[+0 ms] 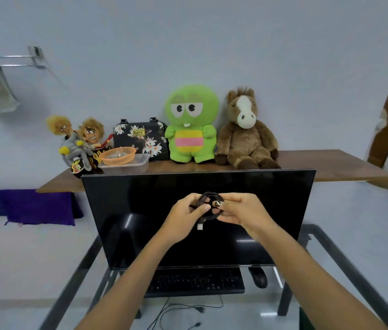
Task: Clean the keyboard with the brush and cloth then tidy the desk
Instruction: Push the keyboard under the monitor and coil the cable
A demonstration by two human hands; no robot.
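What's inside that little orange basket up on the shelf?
The orange basket sits in a clear plastic tray on the wooden shelf. Something small and pale shows inside it; too blurred to identify. Its rim hides the bottom.

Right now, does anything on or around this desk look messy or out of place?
Mostly tidy. Loose black cables trail on the floor beneath the glass desk, below the keyboard. Both hands, left hand and right hand, hold a coiled cable.
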